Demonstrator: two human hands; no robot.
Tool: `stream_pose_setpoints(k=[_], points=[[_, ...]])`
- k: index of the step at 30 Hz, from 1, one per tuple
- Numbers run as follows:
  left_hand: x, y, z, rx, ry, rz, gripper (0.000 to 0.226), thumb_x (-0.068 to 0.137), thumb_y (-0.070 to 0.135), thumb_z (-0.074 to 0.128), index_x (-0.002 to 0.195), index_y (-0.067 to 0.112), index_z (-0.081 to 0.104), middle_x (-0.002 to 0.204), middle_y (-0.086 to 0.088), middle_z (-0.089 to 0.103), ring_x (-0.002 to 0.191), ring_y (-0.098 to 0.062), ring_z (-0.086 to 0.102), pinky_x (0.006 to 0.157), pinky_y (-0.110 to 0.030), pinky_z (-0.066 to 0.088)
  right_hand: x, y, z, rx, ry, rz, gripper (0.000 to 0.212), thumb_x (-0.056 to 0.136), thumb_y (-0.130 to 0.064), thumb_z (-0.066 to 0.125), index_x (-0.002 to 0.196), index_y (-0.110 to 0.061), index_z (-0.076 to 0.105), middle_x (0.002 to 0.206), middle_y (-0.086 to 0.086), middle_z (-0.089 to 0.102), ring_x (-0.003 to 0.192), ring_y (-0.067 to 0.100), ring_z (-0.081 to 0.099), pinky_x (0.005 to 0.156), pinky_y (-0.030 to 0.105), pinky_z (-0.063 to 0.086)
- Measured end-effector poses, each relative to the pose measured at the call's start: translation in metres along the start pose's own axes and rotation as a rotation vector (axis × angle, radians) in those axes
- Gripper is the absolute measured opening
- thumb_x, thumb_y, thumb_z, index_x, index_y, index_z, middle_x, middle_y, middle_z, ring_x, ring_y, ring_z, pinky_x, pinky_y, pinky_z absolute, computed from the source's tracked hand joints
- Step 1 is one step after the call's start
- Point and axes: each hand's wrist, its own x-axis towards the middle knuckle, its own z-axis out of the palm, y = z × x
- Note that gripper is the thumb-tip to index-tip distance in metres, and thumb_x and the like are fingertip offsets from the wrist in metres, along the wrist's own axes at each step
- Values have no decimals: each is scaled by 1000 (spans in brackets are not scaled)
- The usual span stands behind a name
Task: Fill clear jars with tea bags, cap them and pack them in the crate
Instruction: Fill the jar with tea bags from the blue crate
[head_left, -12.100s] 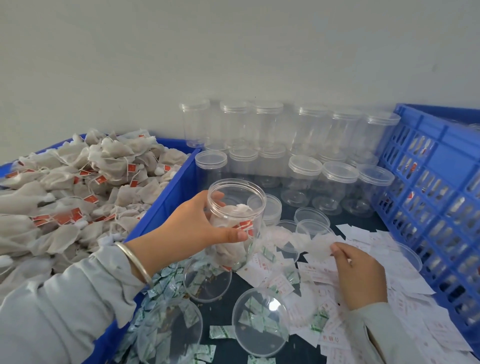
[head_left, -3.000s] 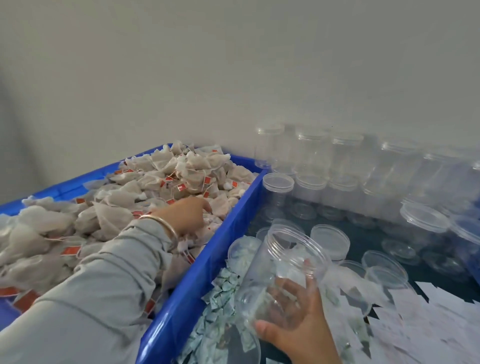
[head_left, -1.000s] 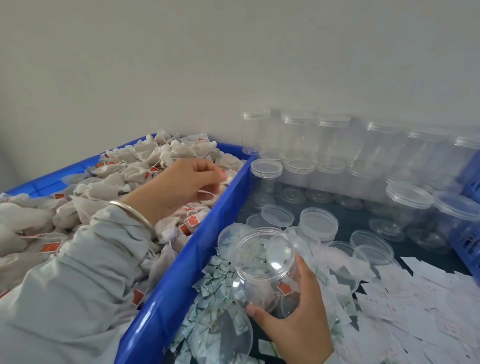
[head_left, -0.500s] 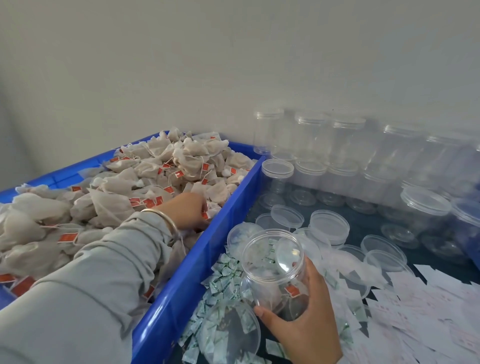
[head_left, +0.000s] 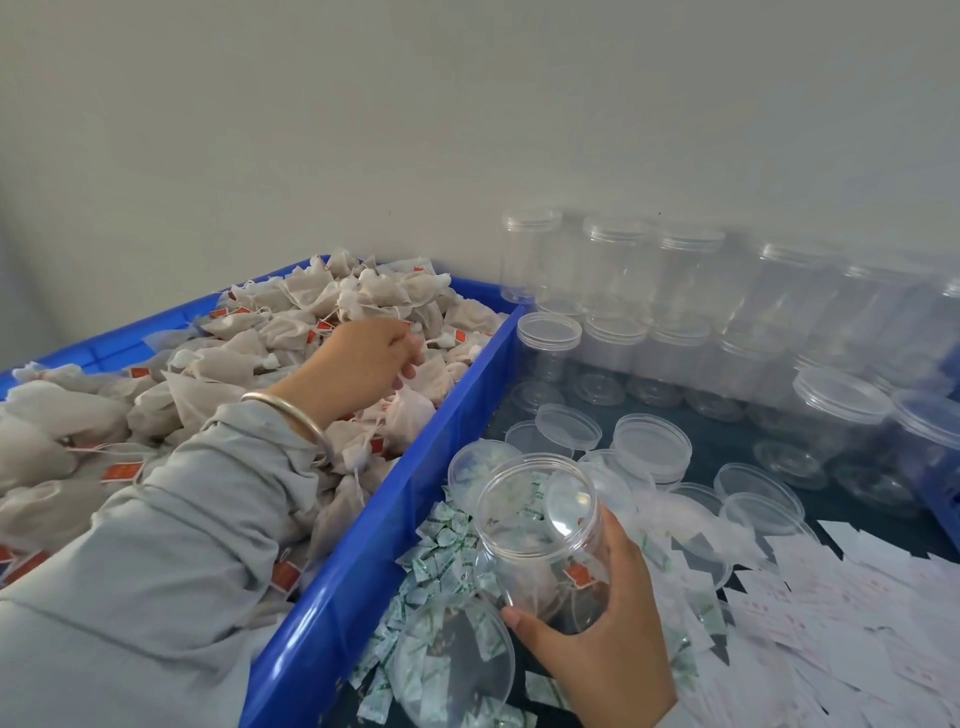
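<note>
A: What are the fingers doing rn?

B: I'm seeing the left hand (head_left: 358, 358) over the blue bin (head_left: 374, 545), fingers (head_left: 410, 345) curling round a tea bag (head_left: 410, 415) that's hanging just under them above the heap of tea bags (head_left: 208, 364). Looks like it's pinching the bag's string, but that bit's too small for me to tell for sure.

A: And the right?

B: The right hand (head_left: 597, 644) is gripping the open jar (head_left: 540, 535) from below, thumb across the front, fingers wrapping the far side. Jar's tilting w/ its mouth toward the bin, sitting just right of the bin's wall. I'm making out a bag or two w/ a red tag inside, near the bottom.

A: Around that?

B: Small green-white sachets (head_left: 436, 551) are lying btwn bin and jar, loose lids (head_left: 652, 447) behind it, white paper slips (head_left: 831, 597) spreading to the right on the bench (head_left: 727, 441). Capped empty jars (head_left: 623, 270) are standing in rows along the wall. Silver bangle (head_left: 291, 415) on the left wrist, grey sleeve (head_left: 156, 545) below it.
</note>
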Motion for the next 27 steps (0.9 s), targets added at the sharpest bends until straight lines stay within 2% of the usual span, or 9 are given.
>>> stream_pose_setpoints(k=[3, 5, 9, 12, 15, 19, 22, 24, 27], points=[[-3, 4, -2, -59, 79, -10, 35, 103, 27, 32, 74, 17, 48, 66, 2, 62, 52, -10, 55, 50, -22, 42, 0, 2, 0, -8, -3, -8, 112, 43, -36, 94, 125, -66, 23, 116, -50, 34, 114, -26, 34, 76, -9, 32], [-3, 7, -3, -258, 99, -62, 36, 103, 26, 33, 73, 15, 48, 61, -3, 58, 48, -16, 54, 53, -29, 47, 1, 2, 0, -30, 0, -8, 113, 43, -42, 93, 122, -72, 19, 118, -50, 32, 115, -25, 33, 77, -8, 34], [-3, 12, -6, -536, 171, -18, 37, 103, 24, 34, 71, 13, 49, 56, 0, 51, 59, -21, 57, 63, -30, 49, 1, 2, 0, -51, -2, -13, 112, 44, -44, 92, 124, -72, 17, 122, -48, 32, 118, -24, 32, 79, -7, 35], [-10, 26, -9, -1088, 6, -30, 39, 103, 19, 36, 68, 9, 51, 48, 2, 44, 53, -16, 47, 63, -28, 55, 2, 2, 0, -56, -3, -6, 110, 45, -47, 89, 124, -71, 16, 122, -47, 31, 119, -23, 31, 79, -8, 32], [-19, 36, -13, -1368, -200, 49, 42, 96, 21, 40, 58, 14, 55, 48, 2, 37, 47, -14, 43, 56, -24, 51, 2, 0, 0, -59, 0, 11, 111, 44, -52, 86, 122, -76, 12, 122, -48, 29, 119, -24, 31, 79, -6, 34], [-35, 47, -12, -1455, -485, 160, 29, 84, 28, 48, 58, 17, 55, 49, 4, 36, 48, -12, 42, 55, -24, 49, 1, -2, 1, -49, 13, 4, 111, 44, -51, 86, 121, -77, 11, 123, -48, 29, 120, -24, 29, 82, -9, 28], [-45, 55, 0, -1379, -680, 190, 28, 84, 27, 48, 59, 16, 56, 49, 4, 38, 49, -13, 44, 53, -24, 48, 0, -2, 1, -32, 34, -16, 113, 46, -47, 89, 121, -78, 10, 124, -50, 28, 121, -23, 30, 84, -7, 30], [-49, 59, 8, -1301, -750, 151, 32, 85, 26, 47, 57, 16, 58, 48, 2, 38, 49, -14, 45, 52, -23, 48, 0, -1, 2, -27, 33, -36, 113, 47, -44, 90, 123, -75, 12, 126, -47, 30, 124, -18, 33, 91, 3, 36], [-53, 64, 18, -1220, -755, 111, 32, 83, 24, 46, 54, 15, 59, 48, 0, 38, 50, -15, 46, 52, -21, 47, -1, -3, 3, -15, -5, -30, 111, 47, -49, 86, 132, -65, 17, 129, -39, 34, 127, -10, 36, 101, 22, 40]])
